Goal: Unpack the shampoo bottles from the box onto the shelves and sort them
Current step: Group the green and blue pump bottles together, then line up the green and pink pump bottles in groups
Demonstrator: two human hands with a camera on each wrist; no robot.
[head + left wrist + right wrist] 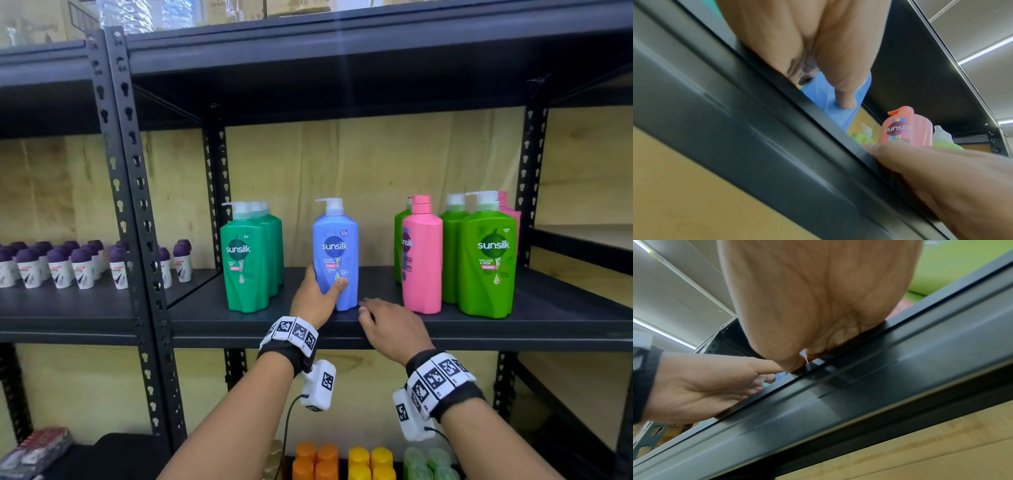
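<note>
A blue Sunsilk pump bottle point(337, 240) stands upright mid-shelf on the black shelf point(445, 334). My left hand point(318, 294) grips its lower part, thumb across the front and fingers round the left side; the left wrist view shows the thumb point(844, 91) pressed on the blue bottle point(830, 100). My right hand point(390, 325) lies open and low over the shelf, just right of the bottle's base, holding nothing. Left of it stand dark green bottles point(246, 263). To the right are a pink bottle point(422, 260) and light green bottles point(488, 263).
Small purple-capped roll-on bottles point(82, 263) fill the neighbouring shelf on the left. Orange, yellow and green caps point(317, 460) show on the shelf below. A black upright post point(137, 192) divides the two shelf units. Bare shelf gaps lie on either side of the blue bottle.
</note>
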